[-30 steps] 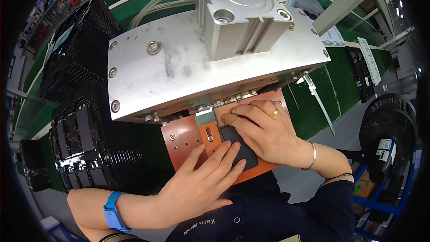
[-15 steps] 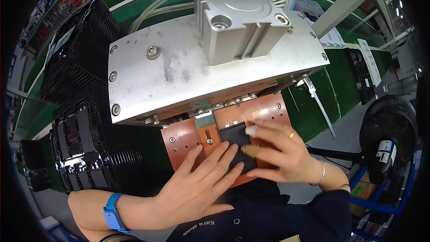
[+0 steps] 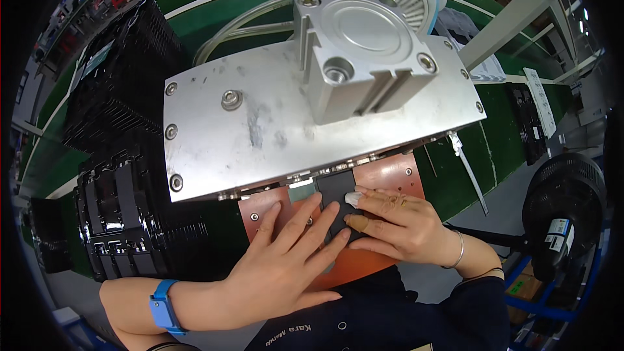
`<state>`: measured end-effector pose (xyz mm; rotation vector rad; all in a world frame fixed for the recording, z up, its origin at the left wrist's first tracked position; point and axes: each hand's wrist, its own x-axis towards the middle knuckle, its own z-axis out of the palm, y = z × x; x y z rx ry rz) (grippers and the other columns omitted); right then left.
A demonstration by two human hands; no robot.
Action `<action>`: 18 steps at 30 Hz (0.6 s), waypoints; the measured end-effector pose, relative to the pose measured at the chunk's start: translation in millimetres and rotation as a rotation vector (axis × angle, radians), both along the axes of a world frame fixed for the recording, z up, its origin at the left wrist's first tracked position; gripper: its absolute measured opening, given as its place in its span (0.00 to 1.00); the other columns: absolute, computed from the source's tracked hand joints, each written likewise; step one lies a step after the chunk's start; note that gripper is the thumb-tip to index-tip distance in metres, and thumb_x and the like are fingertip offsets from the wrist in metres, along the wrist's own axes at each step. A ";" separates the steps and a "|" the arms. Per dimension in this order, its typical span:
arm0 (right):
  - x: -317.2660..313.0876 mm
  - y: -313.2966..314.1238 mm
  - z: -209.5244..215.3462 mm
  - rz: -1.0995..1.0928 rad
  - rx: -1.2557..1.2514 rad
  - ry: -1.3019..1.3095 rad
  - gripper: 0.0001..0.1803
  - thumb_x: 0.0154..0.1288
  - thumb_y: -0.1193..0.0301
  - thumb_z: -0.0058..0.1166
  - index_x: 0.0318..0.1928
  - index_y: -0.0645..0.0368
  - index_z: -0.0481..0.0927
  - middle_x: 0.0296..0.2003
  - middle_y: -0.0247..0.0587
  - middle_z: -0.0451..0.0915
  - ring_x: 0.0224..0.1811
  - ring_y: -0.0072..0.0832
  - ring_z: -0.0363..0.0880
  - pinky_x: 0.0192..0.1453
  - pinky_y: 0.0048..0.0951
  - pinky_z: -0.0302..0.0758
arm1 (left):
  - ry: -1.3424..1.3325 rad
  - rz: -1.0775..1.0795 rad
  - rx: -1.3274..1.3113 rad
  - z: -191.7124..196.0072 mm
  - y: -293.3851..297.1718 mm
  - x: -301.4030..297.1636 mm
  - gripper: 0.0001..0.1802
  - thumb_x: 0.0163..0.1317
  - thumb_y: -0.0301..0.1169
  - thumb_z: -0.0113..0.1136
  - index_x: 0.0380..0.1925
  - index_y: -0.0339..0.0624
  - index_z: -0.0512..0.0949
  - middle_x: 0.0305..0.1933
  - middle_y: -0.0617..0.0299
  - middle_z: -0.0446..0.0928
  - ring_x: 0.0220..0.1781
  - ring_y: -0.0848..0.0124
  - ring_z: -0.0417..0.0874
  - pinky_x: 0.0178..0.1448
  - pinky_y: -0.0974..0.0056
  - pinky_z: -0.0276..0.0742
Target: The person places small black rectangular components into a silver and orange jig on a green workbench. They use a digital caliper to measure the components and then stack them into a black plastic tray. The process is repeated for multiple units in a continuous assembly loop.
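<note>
Under press plate (image 3: 260, 130): both hands (image 3: 292, 260) flat, open on black part (image 3: 335, 198); trays (image 3: 123, 214) left.

The right hand (image 3: 396, 231) now sits lower on the black part (image 3: 335, 203), beside the left hand (image 3: 286, 266).

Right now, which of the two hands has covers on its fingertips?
The right hand: white and tan covers on two fingertips touching the black part. The left hand is bare, lying flat.

White label w/ blue band on fan (image 3: 558, 229) at right; white sheets (image 3: 539, 101) upper right.
</note>
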<state>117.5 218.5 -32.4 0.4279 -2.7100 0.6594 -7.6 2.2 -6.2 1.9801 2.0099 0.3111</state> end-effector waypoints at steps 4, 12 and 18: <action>1.9 -0.3 0.1 0.004 0.006 -0.010 0.19 0.53 0.63 0.69 0.43 0.61 0.84 0.51 0.49 0.80 0.54 0.41 0.82 0.57 0.35 0.81 | -0.003 -0.008 -0.009 0.6 1.0 -0.2 0.41 0.58 0.63 0.57 0.64 0.48 0.70 0.73 0.43 0.57 0.76 0.43 0.54 0.68 0.33 0.60; 1.8 -1.0 -1.1 0.017 0.043 -0.015 0.18 0.55 0.62 0.67 0.43 0.61 0.85 0.50 0.48 0.81 0.55 0.40 0.82 0.57 0.35 0.81 | -0.019 0.018 -0.036 1.1 -1.3 2.4 0.38 0.60 0.63 0.55 0.63 0.51 0.72 0.73 0.46 0.59 0.77 0.46 0.54 0.71 0.34 0.53; 1.7 -1.2 -0.3 0.016 0.074 -0.015 0.17 0.58 0.62 0.65 0.43 0.60 0.85 0.50 0.48 0.81 0.54 0.39 0.82 0.56 0.34 0.82 | 0.002 0.018 -0.057 0.1 -1.1 3.6 0.37 0.60 0.63 0.55 0.62 0.51 0.72 0.72 0.47 0.60 0.77 0.46 0.54 0.74 0.34 0.47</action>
